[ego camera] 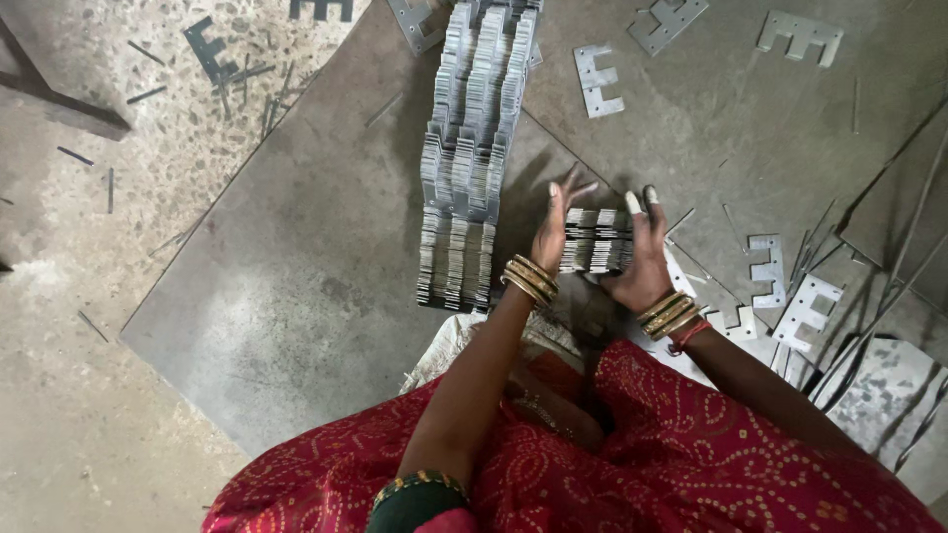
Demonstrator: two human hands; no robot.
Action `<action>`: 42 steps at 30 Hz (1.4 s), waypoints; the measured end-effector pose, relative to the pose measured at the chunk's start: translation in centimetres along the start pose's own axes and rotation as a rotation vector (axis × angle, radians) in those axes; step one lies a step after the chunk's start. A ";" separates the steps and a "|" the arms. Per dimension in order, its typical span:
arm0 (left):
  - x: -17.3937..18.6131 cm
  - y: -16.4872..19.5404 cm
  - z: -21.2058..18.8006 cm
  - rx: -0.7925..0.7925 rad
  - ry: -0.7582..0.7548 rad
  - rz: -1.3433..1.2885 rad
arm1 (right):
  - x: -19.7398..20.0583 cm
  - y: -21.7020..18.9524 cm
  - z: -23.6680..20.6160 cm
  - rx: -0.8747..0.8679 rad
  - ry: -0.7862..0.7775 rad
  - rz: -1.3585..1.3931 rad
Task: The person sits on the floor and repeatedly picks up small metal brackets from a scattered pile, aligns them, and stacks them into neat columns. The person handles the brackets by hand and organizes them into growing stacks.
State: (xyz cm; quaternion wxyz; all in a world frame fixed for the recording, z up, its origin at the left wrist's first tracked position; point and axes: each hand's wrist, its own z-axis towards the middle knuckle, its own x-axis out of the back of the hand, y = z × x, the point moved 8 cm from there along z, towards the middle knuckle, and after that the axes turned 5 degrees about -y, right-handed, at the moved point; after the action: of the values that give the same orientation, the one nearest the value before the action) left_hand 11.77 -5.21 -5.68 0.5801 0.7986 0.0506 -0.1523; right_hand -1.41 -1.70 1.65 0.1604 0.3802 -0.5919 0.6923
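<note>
Being squeezed between left hand and right hand: small plate bundle; uneven pressure risking fan-out toward long stack at ten o'clock.

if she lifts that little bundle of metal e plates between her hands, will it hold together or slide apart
The bundle of E plates is loose thin sheets pressed only between her left hand and right hand, so it would probably fan apart if pressure eases. It likely feels heavy for its size and stiff. The bare metal looks smooth, possibly slippery.
</note>
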 end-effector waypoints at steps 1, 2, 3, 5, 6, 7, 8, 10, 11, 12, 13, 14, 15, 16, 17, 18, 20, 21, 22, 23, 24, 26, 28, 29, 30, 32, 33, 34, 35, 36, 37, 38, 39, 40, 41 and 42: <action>0.1 0.3 0.0 -0.018 0.020 0.056 | 0.1 -0.1 0.0 -0.010 0.007 0.013; 0.3 0.7 0.1 -0.041 0.038 0.115 | 0.2 -0.1 0.1 -0.017 0.020 0.024; 0.3 0.5 0.2 -0.018 0.031 0.039 | 0.2 -0.4 0.1 0.003 0.007 0.021; 0.4 0.1 0.4 0.026 0.019 -0.117 | 0.1 -0.9 0.3 0.045 -0.024 0.013; 0.2 0.1 0.4 0.024 -0.017 -0.134 | 0.1 -0.1 0.4 -0.056 -0.028 0.057; 0.2 0.0 0.2 0.024 -0.051 -0.150 | -0.1 0.7 0.5 -0.158 -0.036 0.103; 0.2 -0.2 0.1 0.021 -0.086 -0.165 | -0.4 1.5 0.4 -0.258 -0.042 0.148; 0.5 -1.0 0.3 0.060 -0.058 -0.152 | -0.1 0.8 0.7 -0.155 0.033 0.097; 0.6 -1.6 0.3 0.081 -0.043 -0.147 | 0.1 0.5 0.7 -0.104 0.068 0.072; 0.6 -1.8 0.3 0.050 -0.042 -0.110 | -0.2 0.5 0.7 -0.090 0.052 0.073; 0.8 -1.9 0.5 0.016 -0.040 -0.072 | -0.3 0.5 0.7 -0.072 0.036 0.075; 0.9 -2.0 0.6 -0.017 -0.037 -0.032 | -0.3 0.5 0.7 -0.055 0.021 0.078; 1.2 -2.3 0.5 -0.035 0.008 0.050 | -0.2 0.6 0.7 -0.047 0.008 0.062; 1.6 -2.6 0.3 -0.051 0.053 0.134 | 0.1 0.7 0.8 -0.040 -0.006 0.047; 1.7 -2.8 -0.1 -0.066 0.098 0.217 | 0.4 0.8 0.9 -0.033 -0.019 0.032; 1.8 -3.0 -0.6 -0.086 0.163 0.305 | 0.4 1.0 1.0 -0.053 -0.089 -0.013; 1.5 -3.0 -2.3 -0.129 0.290 0.479 | 0.4 1.5 1.6 -0.090 -0.227 -0.107; 0.9 -2.5 -3.3 -0.226 0.294 0.544 | 0.4 1.4 1.9 -0.077 -0.278 -0.221; 0.0 -1.9 -4.5 -0.325 0.300 0.608 | 0.4 1.2 2.3 -0.062 -0.328 -0.335; -0.7 -1.2 -5.3 -0.426 0.305 0.672 | 0.2 1.0 2.7 -0.045 -0.377 -0.451; -0.8 -1.2 -5.4 -0.416 0.318 0.661 | 0.1 0.6 3.1 -0.011 -0.387 -0.531; -1.1 -1.1 -5.4 -0.389 0.356 0.647 | -0.4 -0.3 3.9 0.071 -0.411 -0.683; -1.2 -0.5 -5.4 -0.426 0.348 0.696 | -1.2 -0.3 4.4 0.065 -0.491 -0.663; -1.4 -0.2 -5.3 -0.450 0.339 0.719 | -1.4 -0.1 4.6 0.059 -0.525 -0.657; -1.3 -0.1 -5.0 -0.455 0.336 0.711 | -1.5 -0.2 4.9 0.079 -0.524 -0.643; -1.4 0.2 -4.8 -0.461 0.328 0.690 | -1.6 -0.2 5.1 0.114 -0.528 -0.617; -1.4 0.3 -4.5 -0.438 0.315 0.690 | -1.4 0.0 5.2 0.092 -0.514 -0.622; -1.5 0.5 -4.3 -0.414 0.302 0.691 | -1.1 0.1 5.2 0.071 -0.502 -0.627; -1.5 0.7 -4.2 -0.390 0.289 0.692 | -0.7 0.1 5.1 0.048 -0.489 -0.630; -1.6 1.1 -4.3 -0.374 0.271 0.706 | -0.4 -0.2 5.0 0.037 -0.481 -0.612; -1.7 1.6 -4.5 -0.360 0.252 0.721 | 0.0 -0.6 4.8 0.024 -0.470 -0.592; -1.6 2.3 -4.6 -0.348 0.232 0.736 | 0.4 -1.2 4.7 0.011 -0.457 -0.574; -1.4 3.3 -5.1 -0.362 0.222 0.734 | 0.8 -2.1 4.6 0.009 -0.449 -0.542; -0.9 4.2 -5.7 -0.373 0.212 0.731 | 1.0 -3.2 4.5 0.004 -0.443 -0.510; -0.4 5.3 -6.2 -0.390 0.200 0.727 | 1.2 -4.4 4.5 0.000 -0.431 -0.480; 0.5 6.5 -6.8 -0.406 0.216 0.724 | 1.0 -5.9 4.9 0.017 -0.413 -0.490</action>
State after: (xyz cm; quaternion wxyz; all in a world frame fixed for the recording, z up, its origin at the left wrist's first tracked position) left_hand 15.24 -0.93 2.03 0.7329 0.6459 -0.1433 0.1587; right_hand 3.56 -5.11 6.53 0.1956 0.6452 -0.4970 0.5463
